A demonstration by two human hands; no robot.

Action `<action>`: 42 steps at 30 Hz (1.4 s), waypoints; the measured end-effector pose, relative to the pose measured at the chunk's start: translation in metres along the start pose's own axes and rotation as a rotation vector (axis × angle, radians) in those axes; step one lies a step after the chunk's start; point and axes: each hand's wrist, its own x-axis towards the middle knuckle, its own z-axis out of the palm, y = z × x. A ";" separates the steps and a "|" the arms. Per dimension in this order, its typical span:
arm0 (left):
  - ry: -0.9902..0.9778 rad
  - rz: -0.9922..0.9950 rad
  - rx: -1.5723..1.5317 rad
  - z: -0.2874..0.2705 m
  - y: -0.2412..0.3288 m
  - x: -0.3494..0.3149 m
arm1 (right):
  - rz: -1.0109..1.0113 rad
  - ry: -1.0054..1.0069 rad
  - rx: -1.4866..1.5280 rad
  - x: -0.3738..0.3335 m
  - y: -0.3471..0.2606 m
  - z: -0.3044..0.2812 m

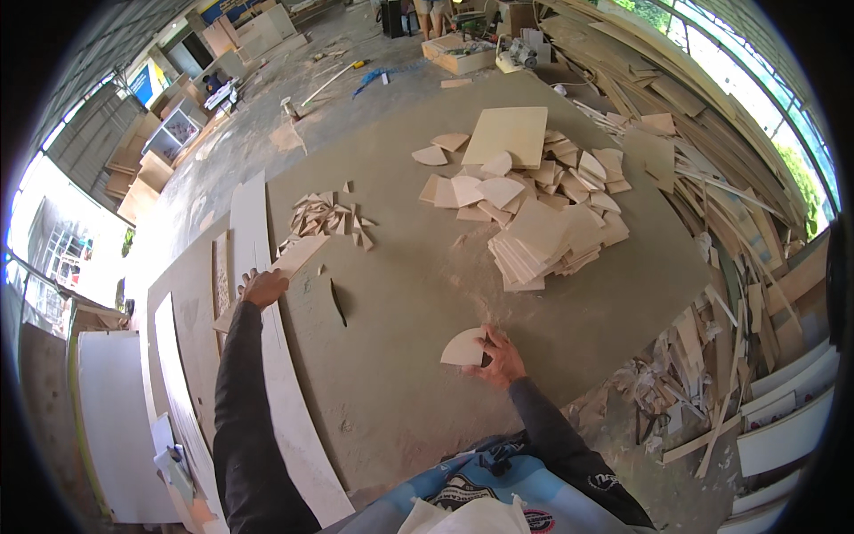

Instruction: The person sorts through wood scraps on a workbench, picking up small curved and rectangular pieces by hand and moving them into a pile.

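Observation:
My right hand point(501, 359) grips a pale fan-shaped wooden piece point(462, 348) by its right side, low over the brown board point(400, 392). Out to the left, my left hand point(263, 288) is closed over a flat wooden strip point(302, 255), which juts out past the fingers on the far side. Just beyond that strip lies a heap of small wooden wedges point(322, 216). A thin dark curved sliver point(338, 302) rests between my hands. Ahead of my right hand is a large pile of pale cut pieces point(534, 238), some rounded, with a squarish panel point(505, 136) on top.
Long white boards point(253, 240) run along the left side, beside my left forearm. Wood offcuts point(703, 178) are stacked and scattered to the right. Farther off stand a machine with a motor point(519, 55), a wooden box point(458, 58) and a person's legs point(431, 18).

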 end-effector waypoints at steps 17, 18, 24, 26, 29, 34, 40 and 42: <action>-0.024 -0.226 0.012 0.037 0.010 -0.004 | -0.036 0.044 -0.016 0.002 0.003 0.002; 0.003 -0.282 -0.006 0.032 0.028 -0.007 | -0.030 0.053 -0.020 0.001 -0.001 0.000; 0.221 -0.342 -0.074 0.033 0.015 0.024 | -0.070 0.086 0.035 0.007 -0.004 0.004; 0.247 -0.092 0.108 0.028 0.015 0.025 | 0.007 0.075 0.103 0.004 0.003 -0.003; 0.367 -0.030 -0.417 0.042 -0.054 -0.006 | 0.099 0.120 0.322 0.004 -0.009 0.006; 0.441 -0.103 -0.488 0.107 -0.078 -0.112 | -0.083 0.128 0.136 0.019 -0.017 -0.002; 0.600 -0.437 -0.691 0.257 -0.080 -0.251 | -0.457 0.097 -0.133 0.122 -0.060 -0.020; 0.924 -0.293 -0.927 0.319 -0.075 -0.294 | -0.336 0.266 -0.169 0.162 -0.079 -0.038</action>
